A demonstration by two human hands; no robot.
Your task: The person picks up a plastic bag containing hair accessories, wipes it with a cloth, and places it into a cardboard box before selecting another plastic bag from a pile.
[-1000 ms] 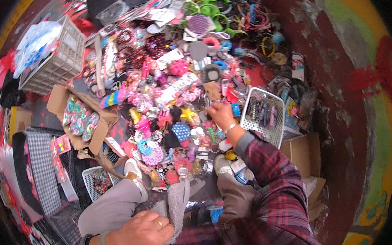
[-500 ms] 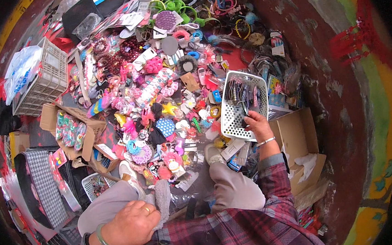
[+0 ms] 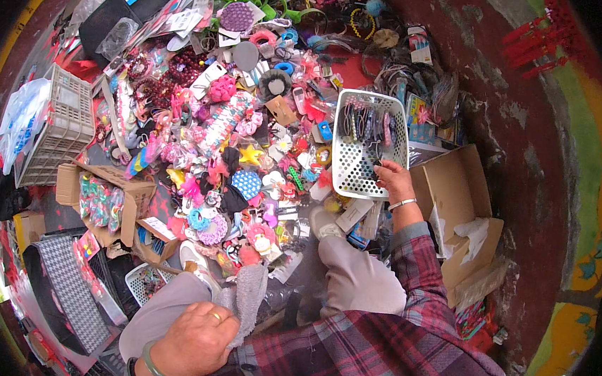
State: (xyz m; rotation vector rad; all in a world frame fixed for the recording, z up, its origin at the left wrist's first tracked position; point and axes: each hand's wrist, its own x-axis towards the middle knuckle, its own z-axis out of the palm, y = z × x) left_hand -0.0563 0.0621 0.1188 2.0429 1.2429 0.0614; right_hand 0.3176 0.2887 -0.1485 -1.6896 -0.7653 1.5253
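My right hand (image 3: pixel 395 181) reaches into a white perforated plastic basket (image 3: pixel 343 188) in front of me to the right. Its thumb and fingers are pinched together near the basket's near right corner; what they hold, if anything, is too small to name. Several dark, thin hair accessories (image 3: pixel 368 126) lie in the far part of the basket, some with patterned or pink pieces. My left hand (image 3: pixel 194 339) is closed over my left thigh, its fingers curled around a grey fuzzy cloth (image 3: pixel 250 301) that sticks up beside it.
A colourful heap of hair ties and clips (image 3: pixel 229 161) spreads before my feet. An open cardboard box (image 3: pixel 452 193) stands right of the basket. Leftward are a small carton of packaged items (image 3: pixel 102 204) and a grey plastic crate (image 3: pixel 66 120). A dark red wall (image 3: pixel 528 177) bounds the right.
The basket and the heap appear slightly higher and further left as the view shifts. My right hand stays at the basket with its fingers a little more drawn in; my left hand keeps its place.
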